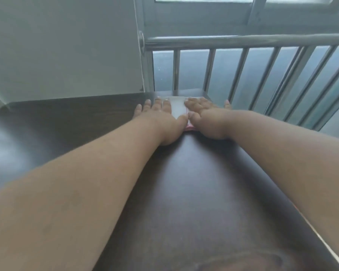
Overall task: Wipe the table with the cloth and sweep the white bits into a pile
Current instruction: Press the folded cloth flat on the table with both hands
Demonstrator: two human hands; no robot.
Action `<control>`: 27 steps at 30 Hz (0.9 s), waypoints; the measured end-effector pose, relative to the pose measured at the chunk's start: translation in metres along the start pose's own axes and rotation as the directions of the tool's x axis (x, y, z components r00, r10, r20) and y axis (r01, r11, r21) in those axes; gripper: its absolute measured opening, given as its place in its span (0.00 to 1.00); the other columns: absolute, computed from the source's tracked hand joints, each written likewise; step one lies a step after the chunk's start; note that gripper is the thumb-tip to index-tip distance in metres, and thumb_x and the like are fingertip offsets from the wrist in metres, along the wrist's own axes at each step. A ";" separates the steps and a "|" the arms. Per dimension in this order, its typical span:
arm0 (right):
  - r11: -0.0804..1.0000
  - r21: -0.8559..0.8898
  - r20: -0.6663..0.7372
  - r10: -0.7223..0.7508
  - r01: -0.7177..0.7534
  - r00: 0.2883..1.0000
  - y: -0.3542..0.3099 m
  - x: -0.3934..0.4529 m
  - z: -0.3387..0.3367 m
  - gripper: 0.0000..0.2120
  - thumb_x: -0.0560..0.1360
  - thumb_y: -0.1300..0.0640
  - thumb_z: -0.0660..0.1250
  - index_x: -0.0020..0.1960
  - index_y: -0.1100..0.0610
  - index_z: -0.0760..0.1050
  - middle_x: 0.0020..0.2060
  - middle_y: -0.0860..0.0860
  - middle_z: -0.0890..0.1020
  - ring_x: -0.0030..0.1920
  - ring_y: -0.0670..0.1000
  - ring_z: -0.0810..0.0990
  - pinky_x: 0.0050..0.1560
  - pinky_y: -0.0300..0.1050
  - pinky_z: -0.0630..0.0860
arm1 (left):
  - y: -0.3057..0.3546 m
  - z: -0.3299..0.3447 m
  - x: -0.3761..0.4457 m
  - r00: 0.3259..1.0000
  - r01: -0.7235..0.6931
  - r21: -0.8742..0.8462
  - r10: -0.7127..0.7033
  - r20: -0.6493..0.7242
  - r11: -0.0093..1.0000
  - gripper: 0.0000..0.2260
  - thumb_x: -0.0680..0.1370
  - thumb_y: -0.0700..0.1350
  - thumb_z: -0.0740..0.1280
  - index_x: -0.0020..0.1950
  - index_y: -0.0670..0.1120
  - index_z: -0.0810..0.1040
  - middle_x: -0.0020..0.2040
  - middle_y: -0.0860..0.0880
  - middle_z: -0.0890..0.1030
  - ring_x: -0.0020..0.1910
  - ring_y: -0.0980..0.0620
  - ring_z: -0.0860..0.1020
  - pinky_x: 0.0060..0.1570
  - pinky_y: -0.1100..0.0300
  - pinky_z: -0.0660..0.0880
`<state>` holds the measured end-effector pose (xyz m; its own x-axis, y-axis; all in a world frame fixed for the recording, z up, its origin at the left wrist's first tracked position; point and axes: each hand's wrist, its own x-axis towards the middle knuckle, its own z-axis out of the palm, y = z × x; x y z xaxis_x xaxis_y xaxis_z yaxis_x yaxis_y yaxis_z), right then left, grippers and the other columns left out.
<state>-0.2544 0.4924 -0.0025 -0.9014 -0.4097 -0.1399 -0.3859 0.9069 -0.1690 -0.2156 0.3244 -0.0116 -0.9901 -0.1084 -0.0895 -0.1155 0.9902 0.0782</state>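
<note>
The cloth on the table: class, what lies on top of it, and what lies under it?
Both hands, left hand and right hand, press flat on the cloth. The dark table lies beneath. Any white bits under it are hidden.

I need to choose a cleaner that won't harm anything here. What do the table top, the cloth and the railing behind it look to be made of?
Table top: dark wood or wood-look laminate, faint grain, smooth semi-gloss that mirrors window light.
Cloth: soft white fabric, matte, pink edge near the wrists, lying flat under both hands.
Railing: metal, probably stainless steel, round silvery bars with a sheen.
</note>
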 end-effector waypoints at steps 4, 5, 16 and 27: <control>1.000 0.007 0.013 -0.001 0.001 1.000 -0.013 -0.064 0.011 0.27 0.86 0.43 0.42 0.84 0.41 0.43 0.82 0.35 0.42 0.81 0.41 0.39 0.77 0.69 0.34 | 0.005 0.007 -0.066 1.000 -0.005 -0.014 0.005 0.009 1.000 0.40 0.79 0.70 0.42 0.85 0.48 0.43 0.85 0.46 0.43 0.84 0.42 0.44 0.80 0.43 0.41; 1.000 0.006 0.013 0.001 -0.002 1.000 -0.016 -0.080 0.013 0.27 0.86 0.43 0.42 0.84 0.41 0.43 0.82 0.35 0.43 0.81 0.41 0.39 0.77 0.68 0.34 | 0.007 0.009 -0.082 1.000 -0.010 -0.020 0.010 0.011 1.000 0.40 0.79 0.70 0.42 0.85 0.48 0.43 0.85 0.46 0.43 0.84 0.42 0.43 0.80 0.43 0.41; 0.999 0.000 0.012 -0.038 0.038 0.999 -0.035 -0.241 0.042 0.28 0.85 0.42 0.42 0.84 0.41 0.42 0.82 0.35 0.42 0.81 0.40 0.38 0.78 0.67 0.34 | 0.027 0.028 -0.247 0.999 -0.031 -0.075 0.032 0.012 0.997 0.40 0.79 0.70 0.42 0.85 0.48 0.42 0.85 0.46 0.42 0.83 0.41 0.42 0.80 0.42 0.39; 0.998 -0.027 0.023 -0.061 0.062 0.998 -0.028 -0.364 0.057 0.28 0.85 0.42 0.40 0.84 0.41 0.39 0.82 0.36 0.40 0.80 0.39 0.35 0.79 0.64 0.33 | 0.066 0.036 -0.367 0.997 -0.067 -0.065 0.068 0.020 0.996 0.39 0.81 0.69 0.40 0.84 0.46 0.40 0.85 0.44 0.39 0.83 0.40 0.39 0.80 0.40 0.40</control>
<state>0.0955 0.6102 -0.0021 -0.8714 -0.4666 -0.1517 -0.4461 0.8821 -0.1511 0.1430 0.4324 -0.0098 -0.9938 -0.0390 -0.1040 -0.0542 0.9875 0.1483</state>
